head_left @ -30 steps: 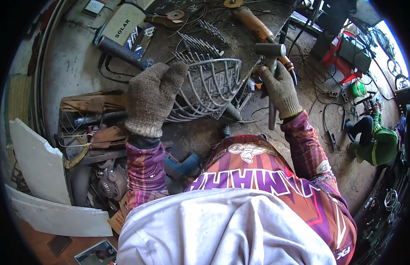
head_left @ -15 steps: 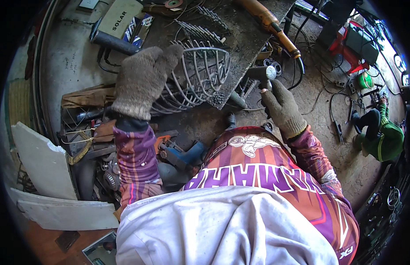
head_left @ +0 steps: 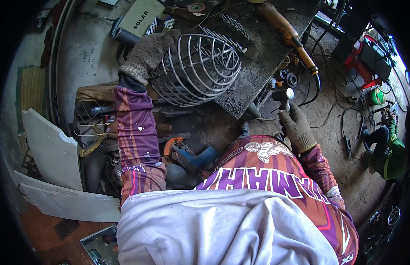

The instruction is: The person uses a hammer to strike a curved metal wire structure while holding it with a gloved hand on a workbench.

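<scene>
My left hand (head_left: 147, 54), in a brown knit glove, is closed on the rim of a domed cage of bent metal rods (head_left: 197, 70). The cage lies tilted on its side at the corner of a dark worktable (head_left: 233, 100), its ribbed dome toward the right. My right hand (head_left: 298, 129), gloved the same way, grips the handle of a hammer (head_left: 283, 95). The hammer's metal head points up, right of the table corner and apart from the cage. The fingertips of my left hand are partly hidden behind the rods.
An orange-brown power tool (head_left: 284, 31) with a cable lies along the table's right edge. Several thin rods (head_left: 233, 24) lie behind the cage. A blue power tool (head_left: 196, 157) sits below the table. At far right, a person in green (head_left: 388, 154) crouches near cables and a red machine (head_left: 364, 66).
The cage has rolled, so more of its ribbed dome faces up. My left hand has moved up and over with it. The hammer has come slightly lower relative to the table corner.
</scene>
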Motion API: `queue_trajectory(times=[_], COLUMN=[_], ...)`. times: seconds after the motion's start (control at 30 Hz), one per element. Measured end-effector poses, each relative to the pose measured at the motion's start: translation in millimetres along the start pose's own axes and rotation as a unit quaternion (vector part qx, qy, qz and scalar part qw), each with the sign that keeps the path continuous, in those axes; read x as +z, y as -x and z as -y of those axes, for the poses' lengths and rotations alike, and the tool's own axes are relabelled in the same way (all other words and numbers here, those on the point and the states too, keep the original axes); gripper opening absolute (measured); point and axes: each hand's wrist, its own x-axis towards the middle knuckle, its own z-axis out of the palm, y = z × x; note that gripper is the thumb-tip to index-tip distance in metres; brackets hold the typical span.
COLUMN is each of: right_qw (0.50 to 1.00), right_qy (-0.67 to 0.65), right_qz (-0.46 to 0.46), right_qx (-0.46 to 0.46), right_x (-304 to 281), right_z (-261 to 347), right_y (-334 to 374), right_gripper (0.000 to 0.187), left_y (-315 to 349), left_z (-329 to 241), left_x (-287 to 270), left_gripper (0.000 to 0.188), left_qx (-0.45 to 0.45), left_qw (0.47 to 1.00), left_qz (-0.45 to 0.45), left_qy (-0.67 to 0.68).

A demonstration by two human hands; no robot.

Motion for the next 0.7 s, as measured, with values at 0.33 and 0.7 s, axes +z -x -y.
queue_trajectory(times=[0.33, 0.7], right_qw=[0.997, 0.945], right_qy=[0.037, 0.091], right_qz=[0.031, 0.039], right_qx=[0.062, 0.311], right_x=[-2, -50], right_z=[-43, -213], right_y=[-6, -26], right_gripper=[0.033, 0.032], left_y=[3, 13], left_z=[43, 26], left_x=[14, 13], left_gripper=[0.033, 0.04], left_qx=[-0.005, -0.026], left_qw=[1.0, 0.985], left_qz=[-0.025, -0.058], left_qy=[-0.011, 0.159])
